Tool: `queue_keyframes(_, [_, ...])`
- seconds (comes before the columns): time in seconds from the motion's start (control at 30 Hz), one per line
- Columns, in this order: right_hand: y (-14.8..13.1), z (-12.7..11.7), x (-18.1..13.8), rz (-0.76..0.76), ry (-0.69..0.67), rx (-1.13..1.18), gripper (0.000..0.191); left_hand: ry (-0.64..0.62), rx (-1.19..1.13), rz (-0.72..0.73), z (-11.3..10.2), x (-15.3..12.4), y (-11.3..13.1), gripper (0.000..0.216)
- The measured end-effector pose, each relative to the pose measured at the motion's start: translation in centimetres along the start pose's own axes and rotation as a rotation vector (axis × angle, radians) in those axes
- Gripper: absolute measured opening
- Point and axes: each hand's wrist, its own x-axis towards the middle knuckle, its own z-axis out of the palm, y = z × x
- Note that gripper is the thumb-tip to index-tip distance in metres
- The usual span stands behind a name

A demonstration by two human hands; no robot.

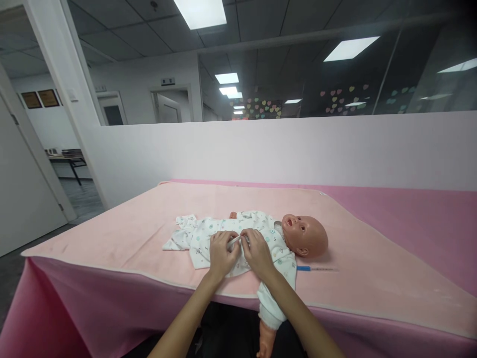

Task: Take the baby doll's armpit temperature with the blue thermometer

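Observation:
A baby doll (303,233) in a white patterned romper (201,233) lies on its back on a pink blanket (149,219), head to the right. My left hand (221,253) and my right hand (257,251) rest on the doll's belly, fingers curled and pinching the front of the romper where its edges meet. One doll arm (269,318) in a white sleeve hangs over the table's front edge. A thin thermometer with a blue end (316,269) lies on the blanket just below the doll's head.
The blanket covers a table draped in darker pink cloth (428,219). A white partition wall (261,149) stands behind it with glass above. An open doorway (67,164) at the left shows another table.

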Motion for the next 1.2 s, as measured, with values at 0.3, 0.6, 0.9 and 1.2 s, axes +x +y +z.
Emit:
queue_keyframes(0.3, [-0.15, -0.09, 0.11, -0.044, 0.0, -0.024, 0.015, 0.04, -0.055, -0.007, 0.0, 0.01, -0.02, 0.009])
queue_keyframes(0.6, [-0.04, 0.03, 0.17, -0.04, 0.007, -0.04, 0.015, 0.042, -0.056, -0.024, 0.15, -0.01, -0.17, 0.008])
queue_keyframes(0.9, [0.03, 0.03, 0.15, -0.032, -0.002, -0.042, 0.016, 0.033, -0.029, -0.034, 0.31, -0.04, -0.24, 0.016])
queue_keyframes(1.2, [-0.23, -0.21, 0.11, -0.011, -0.005, -0.036, 0.016, 0.031, -0.025, -0.047, 0.41, 0.04, -0.24, 0.014])
